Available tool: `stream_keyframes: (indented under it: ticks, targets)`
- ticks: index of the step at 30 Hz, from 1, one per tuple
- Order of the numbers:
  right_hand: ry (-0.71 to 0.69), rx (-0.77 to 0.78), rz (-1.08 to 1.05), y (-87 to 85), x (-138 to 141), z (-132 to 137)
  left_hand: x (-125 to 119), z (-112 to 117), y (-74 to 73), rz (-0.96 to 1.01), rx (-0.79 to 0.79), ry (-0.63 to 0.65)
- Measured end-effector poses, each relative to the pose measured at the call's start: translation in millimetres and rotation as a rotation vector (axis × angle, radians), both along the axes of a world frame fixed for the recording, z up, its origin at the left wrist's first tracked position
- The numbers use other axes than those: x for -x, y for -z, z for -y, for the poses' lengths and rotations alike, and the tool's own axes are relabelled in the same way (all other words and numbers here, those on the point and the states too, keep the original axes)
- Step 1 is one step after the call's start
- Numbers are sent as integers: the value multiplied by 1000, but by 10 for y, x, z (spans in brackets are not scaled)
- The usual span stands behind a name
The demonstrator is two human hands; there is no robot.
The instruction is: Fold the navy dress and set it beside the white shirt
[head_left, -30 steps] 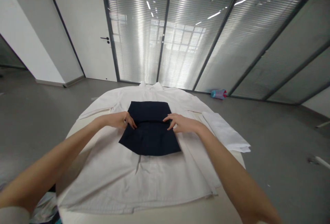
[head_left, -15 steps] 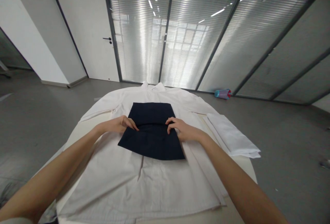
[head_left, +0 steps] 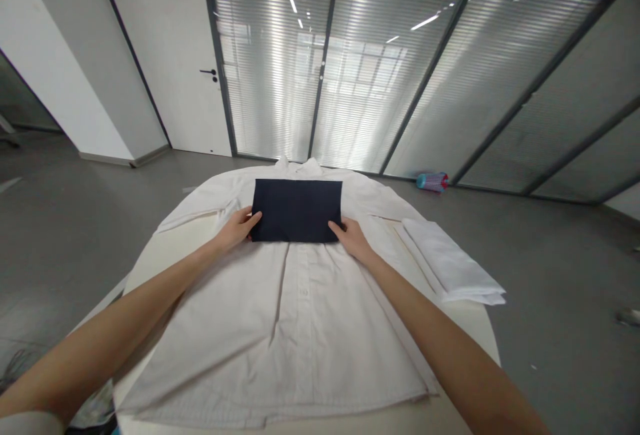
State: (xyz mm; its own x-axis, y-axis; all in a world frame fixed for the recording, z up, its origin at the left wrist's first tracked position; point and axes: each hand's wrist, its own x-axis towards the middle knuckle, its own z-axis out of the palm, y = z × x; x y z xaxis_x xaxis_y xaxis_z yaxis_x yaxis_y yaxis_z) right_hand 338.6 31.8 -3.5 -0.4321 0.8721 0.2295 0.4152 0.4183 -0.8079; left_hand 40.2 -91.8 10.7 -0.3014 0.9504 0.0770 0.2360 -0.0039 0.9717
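Observation:
A dark navy cloth (head_left: 297, 211), folded into a smooth rectangle, is over the upper front of a white button-up shirt (head_left: 295, 348). My left hand (head_left: 240, 227) pinches its lower left corner, thumb on top and fingers mostly hidden beneath. At the lower right corner, my right hand (head_left: 350, 233) grips the cloth the same way. The shirt lies spread out, its collar at the far end, its sleeves out to the sides and its hem toward me. Whether the cloth rests on the shirt or is slightly raised, I cannot tell.
Under the shirt is a pale rounded table (head_left: 473, 331). A folded white cloth (head_left: 450, 261) lies at its right edge, partly overhanging. Beyond stand a glass partition (head_left: 365, 88) and a white door (head_left: 170, 55). A blue and red package (head_left: 432, 182) is on the floor.
The navy cloth's near part has been folded away from me, so it is now a shorter rectangle farther up the shirt. Both hands have moved slightly away from me to its lower corners.

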Motion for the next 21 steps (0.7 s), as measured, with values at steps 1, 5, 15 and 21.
stream_keyframes:
  ticks: [1, 5, 15, 21]
  targets:
    - [53, -66, 50, 24, 22, 19, 2, -1, 14, 19, 10, -33]
    - [197, -216, 211, 46, 20, 93, 54, 49, -35, 29, 46, 39]
    - [316, -158, 403, -39, 21, 137, -26, -2, 15, -87, -50, -43]
    - [261, -66, 509, -187, 11, 80, 44, -85, -107, -46, 132, -55]
